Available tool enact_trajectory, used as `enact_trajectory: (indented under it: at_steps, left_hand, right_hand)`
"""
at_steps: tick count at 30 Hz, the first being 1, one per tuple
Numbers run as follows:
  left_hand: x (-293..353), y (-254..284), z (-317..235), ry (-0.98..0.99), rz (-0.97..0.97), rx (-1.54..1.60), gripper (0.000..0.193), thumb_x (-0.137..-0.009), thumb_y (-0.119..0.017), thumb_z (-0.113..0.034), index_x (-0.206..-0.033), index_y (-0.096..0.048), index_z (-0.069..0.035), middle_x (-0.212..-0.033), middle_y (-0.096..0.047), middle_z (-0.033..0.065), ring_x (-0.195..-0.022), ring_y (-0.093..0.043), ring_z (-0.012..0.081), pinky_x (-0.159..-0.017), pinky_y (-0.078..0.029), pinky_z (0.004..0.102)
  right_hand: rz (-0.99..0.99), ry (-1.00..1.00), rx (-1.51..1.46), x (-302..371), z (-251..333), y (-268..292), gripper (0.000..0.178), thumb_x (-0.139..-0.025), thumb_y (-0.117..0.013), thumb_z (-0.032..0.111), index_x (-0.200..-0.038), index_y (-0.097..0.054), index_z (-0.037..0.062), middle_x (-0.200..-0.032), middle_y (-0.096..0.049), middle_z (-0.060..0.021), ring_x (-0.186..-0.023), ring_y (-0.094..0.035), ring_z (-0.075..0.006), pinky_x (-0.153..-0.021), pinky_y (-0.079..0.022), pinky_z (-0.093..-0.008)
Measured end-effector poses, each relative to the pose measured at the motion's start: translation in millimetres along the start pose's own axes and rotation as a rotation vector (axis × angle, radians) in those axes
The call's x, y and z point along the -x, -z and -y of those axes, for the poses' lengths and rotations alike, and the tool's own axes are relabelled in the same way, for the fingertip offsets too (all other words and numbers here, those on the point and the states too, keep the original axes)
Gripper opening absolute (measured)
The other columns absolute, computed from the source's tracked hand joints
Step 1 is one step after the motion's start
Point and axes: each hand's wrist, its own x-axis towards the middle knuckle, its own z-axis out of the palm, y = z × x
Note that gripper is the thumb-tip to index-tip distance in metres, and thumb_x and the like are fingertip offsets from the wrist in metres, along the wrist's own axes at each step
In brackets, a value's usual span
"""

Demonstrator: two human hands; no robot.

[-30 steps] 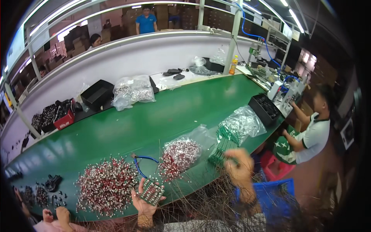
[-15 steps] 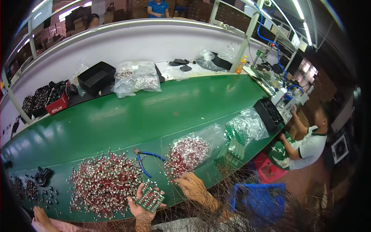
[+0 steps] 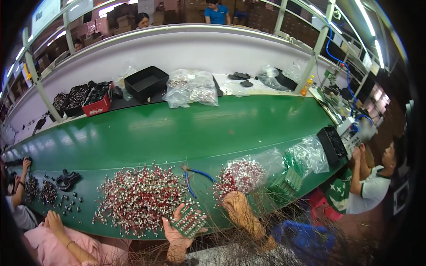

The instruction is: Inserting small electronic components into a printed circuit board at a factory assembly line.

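Note:
My left hand (image 3: 178, 237) is closed around the edges of a green circuit board panel (image 3: 191, 223) with rows of small silver and red parts on it. To its left is a large heap of small red and silver electronic components (image 3: 140, 199). My right hand (image 3: 237, 205) has its fingers curled together at the near edge of a second component pile (image 3: 237, 177), which spills from a clear plastic bag. Its fingertips are partly hidden, and whatever they pinch is too small to tell. Blue-handled cutters (image 3: 190, 182) lie between the two piles.
Green board panels (image 3: 287, 181) in clear plastic and a black bin (image 3: 332, 144) stand to the right, near a seated co-worker (image 3: 370, 188). A blue crate (image 3: 304, 239) is at lower right. Another person's pink-clothed arm (image 3: 66, 241) rests at left. Bags and trays (image 3: 146, 83) line the back.
The whole view has swung left, so everything sits farther right and more of the people at left shows. My left hand still holds the board panel; my right stays at the bagged pile's edge.

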Motion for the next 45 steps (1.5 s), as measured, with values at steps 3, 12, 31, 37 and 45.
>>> enact_trajectory:
  at_steps: [3, 12, 31, 37, 45]
  left_hand:
    - [-2, -8, 6, 0.001, -0.043, -0.074, 0.088, -0.091, -0.03, -0.075, -0.15, -0.027, -0.01, -0.138, -0.047, 0.028, -0.121, -0.05, 0.0537, -0.082, -0.053, 0.0693]
    - [-17, -7, 27, 0.015, 0.089, 0.009, 0.083, -0.094, -0.036, -0.066, -0.156, -0.012, -0.017, -0.146, -0.039, 0.0274, -0.125, -0.045, 0.055, -0.09, -0.049, 0.0695]
    - [-6, -9, 55, -0.053, -0.032, -0.172, 0.08, -0.093, -0.049, -0.055, -0.155, -0.018, -0.016, -0.131, -0.055, 0.0259, -0.116, -0.054, 0.0528, -0.093, -0.045, 0.0713]
    - [1, -5, 59, -0.155, -0.046, -0.227, 0.082, -0.092, -0.054, -0.052, -0.15, -0.024, -0.004, -0.124, -0.058, 0.0278, -0.111, -0.059, 0.047, -0.094, -0.049, 0.0619]
    - [9, -4, 80, -0.225, -0.065, -0.216, 0.084, -0.091, -0.056, -0.053, -0.15, -0.023, -0.003, -0.124, -0.058, 0.0272, -0.107, -0.061, 0.0444, -0.092, -0.05, 0.0587]
  right_hand:
    - [-0.045, -0.044, -0.072, -4, -8, -3, 0.013, -0.08, -0.065, -0.003, -0.091, -0.06, 0.0022, -0.089, -0.061, -0.0122, -0.086, -0.059, -0.0338, -0.08, -0.047, -0.0419]
    - [-0.013, -0.227, -0.31, -5, -2, 15, 0.011, -0.085, -0.064, -0.002, -0.096, -0.059, -0.0007, -0.086, -0.064, -0.0116, -0.069, -0.063, -0.0199, -0.062, -0.051, -0.0302]
    - [0.149, -0.655, -0.858, 65, 51, 34, 0.021, -0.096, -0.052, 0.007, -0.081, -0.064, -0.0028, -0.082, -0.059, -0.0055, -0.067, -0.057, -0.0111, -0.059, -0.045, -0.0251]
    - [0.172, -0.68, -1.137, 104, 58, 7, 0.026, -0.1, -0.053, 0.009, -0.124, -0.052, -0.0007, -0.085, -0.062, -0.0072, -0.074, -0.06, -0.0112, -0.07, -0.054, -0.0278]
    - [0.286, -0.647, -0.956, 118, 64, 5, 0.018, -0.099, -0.053, 0.008, -0.113, -0.059, -0.0019, -0.089, -0.067, -0.0066, -0.08, -0.066, -0.0121, -0.073, -0.055, -0.0259]
